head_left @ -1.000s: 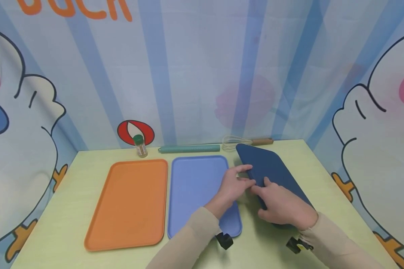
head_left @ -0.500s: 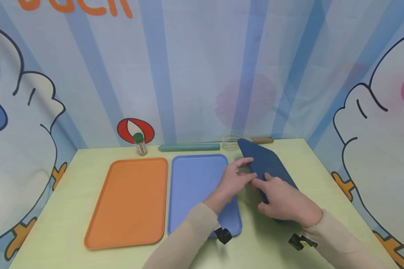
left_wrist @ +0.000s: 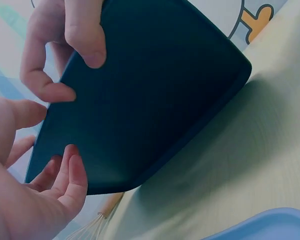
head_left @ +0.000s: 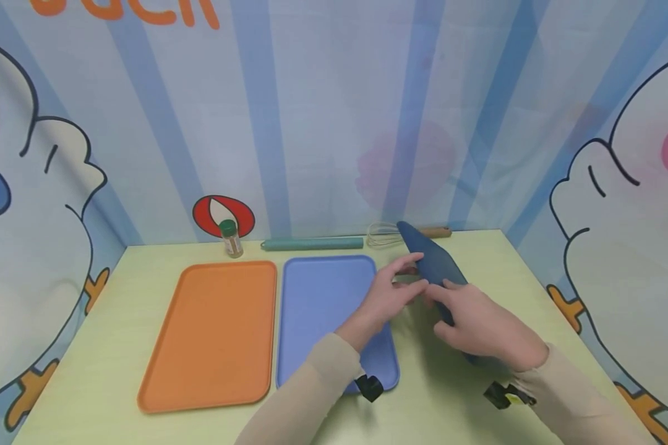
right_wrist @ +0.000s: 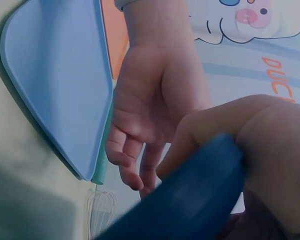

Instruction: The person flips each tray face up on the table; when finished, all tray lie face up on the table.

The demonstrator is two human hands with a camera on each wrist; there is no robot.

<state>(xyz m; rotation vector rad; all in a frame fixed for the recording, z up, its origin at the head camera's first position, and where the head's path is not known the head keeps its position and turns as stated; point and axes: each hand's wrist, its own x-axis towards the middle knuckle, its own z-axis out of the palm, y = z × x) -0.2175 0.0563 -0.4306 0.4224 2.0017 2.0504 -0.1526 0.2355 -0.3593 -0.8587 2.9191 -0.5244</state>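
A dark blue tray stands steeply tilted on the right of the table, its left edge raised and its underside facing the left wrist camera. My right hand grips that raised edge, with the thumb against the underside. Farther up the same edge, my left hand holds it near the far corner, fingers on the underside and thumb at the rim. The tray's lower side is partly hidden behind the right hand. In the right wrist view the tray's edge runs close past both hands.
A light blue tray lies flat under my left forearm, with an orange tray to its left. Along the back stand a green-capped jar, a teal stick and a whisk, partly covered by the dark tray.
The dark blue tray has tipped up more steeply, its left edge rising. Both hands have shifted slightly upward and to the right with it.
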